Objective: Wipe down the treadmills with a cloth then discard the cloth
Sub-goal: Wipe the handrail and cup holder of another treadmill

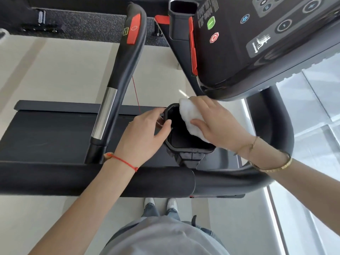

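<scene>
A black treadmill fills the view, its console (pixel 257 39) at the upper right and its belt (pixel 46 137) at the left. Below the console sits a black cup holder (pixel 184 144). My left hand (pixel 145 133) grips the holder's left rim, thumb over the edge. My right hand (pixel 217 122) holds a white cloth (pixel 189 115) and presses it on the holder's right rim, with the thumb on the cloth.
A black handrail (pixel 127 70) with a red panel and a chrome section runs up the middle. A thick curved black bar (pixel 272 162) wraps around at the right. A second cup holder (pixel 182 19) is at the top. My feet (pixel 160 203) stand on pale floor.
</scene>
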The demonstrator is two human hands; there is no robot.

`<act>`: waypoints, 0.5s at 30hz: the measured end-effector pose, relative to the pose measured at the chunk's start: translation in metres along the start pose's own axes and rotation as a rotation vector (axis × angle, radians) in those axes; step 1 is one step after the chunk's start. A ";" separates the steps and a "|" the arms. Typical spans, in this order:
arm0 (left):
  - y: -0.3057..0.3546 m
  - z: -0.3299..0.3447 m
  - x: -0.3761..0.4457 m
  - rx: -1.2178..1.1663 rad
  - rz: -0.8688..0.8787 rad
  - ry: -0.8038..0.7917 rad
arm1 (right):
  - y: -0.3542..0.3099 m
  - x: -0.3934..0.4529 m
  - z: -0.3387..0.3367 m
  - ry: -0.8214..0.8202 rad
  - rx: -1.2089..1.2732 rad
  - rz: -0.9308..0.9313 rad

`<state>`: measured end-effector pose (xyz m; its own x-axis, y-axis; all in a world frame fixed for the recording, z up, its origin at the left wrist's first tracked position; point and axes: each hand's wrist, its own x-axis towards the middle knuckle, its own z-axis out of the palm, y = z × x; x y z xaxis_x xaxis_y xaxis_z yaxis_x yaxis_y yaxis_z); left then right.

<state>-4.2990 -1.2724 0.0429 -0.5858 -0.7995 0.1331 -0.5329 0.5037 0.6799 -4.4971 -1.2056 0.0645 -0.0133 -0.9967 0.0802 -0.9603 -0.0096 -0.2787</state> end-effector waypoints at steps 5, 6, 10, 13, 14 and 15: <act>0.000 0.002 0.000 0.019 -0.001 0.022 | -0.004 0.040 -0.006 -0.150 -0.134 -0.207; 0.000 0.003 0.000 0.016 -0.004 0.021 | -0.004 0.040 -0.006 -0.151 -0.130 -0.234; 0.001 0.001 0.001 0.001 -0.007 0.005 | 0.003 0.030 -0.004 -0.090 -0.109 -0.194; 0.001 -0.001 0.000 -0.010 -0.006 -0.008 | 0.014 0.012 -0.004 -0.081 0.031 -0.109; 0.002 -0.001 0.000 -0.008 -0.003 -0.009 | 0.017 0.005 -0.006 -0.082 0.096 -0.085; 0.002 -0.001 0.000 -0.005 0.000 -0.008 | 0.017 0.000 -0.007 -0.080 0.140 -0.076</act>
<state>-4.2998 -1.2718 0.0447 -0.5903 -0.7971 0.1275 -0.5300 0.5018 0.6837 -4.5159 -1.2051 0.0666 0.0855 -0.9959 0.0311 -0.9093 -0.0907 -0.4061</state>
